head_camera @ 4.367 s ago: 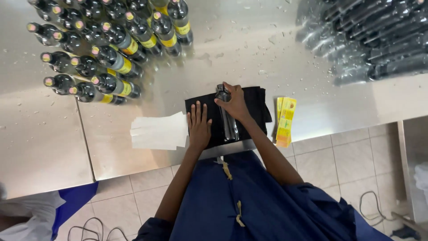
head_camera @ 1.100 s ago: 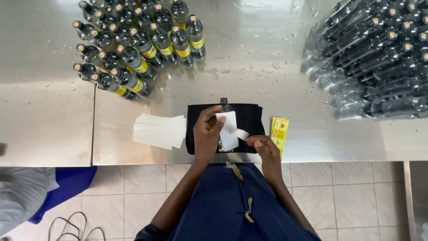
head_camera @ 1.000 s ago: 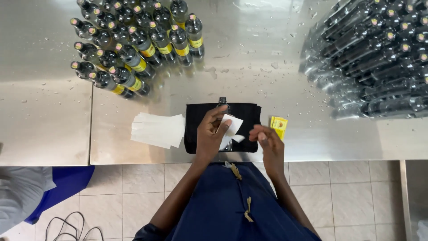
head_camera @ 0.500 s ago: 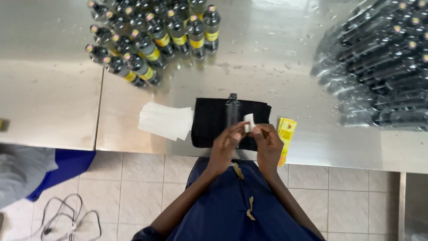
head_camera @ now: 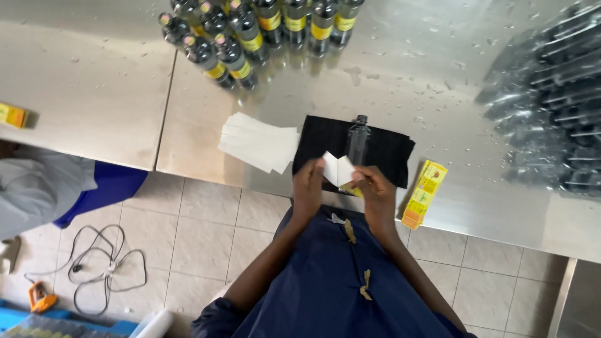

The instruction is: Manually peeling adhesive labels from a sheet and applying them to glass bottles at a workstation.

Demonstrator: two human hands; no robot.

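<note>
Fingers (head_camera: 310, 172) of both hands pinched on a white label (head_camera: 338, 169) at frame centre, held above a black cloth (head_camera: 391, 150) on the wet steel table (head_camera: 438, 81), tiled floor (head_camera: 200, 231) seen below.

dark capped bottles (head_camera: 250, 28): about 10 | clear bottle (head_camera: 358, 139): 1 | black cloth (head_camera: 388, 150): 1 | yellow packets (head_camera: 424, 194): 1 stack

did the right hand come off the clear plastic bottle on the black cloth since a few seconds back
Yes. The right hand has moved back from the clear plastic bottle to the black cloth's near edge, holding a white paper slip.
</note>
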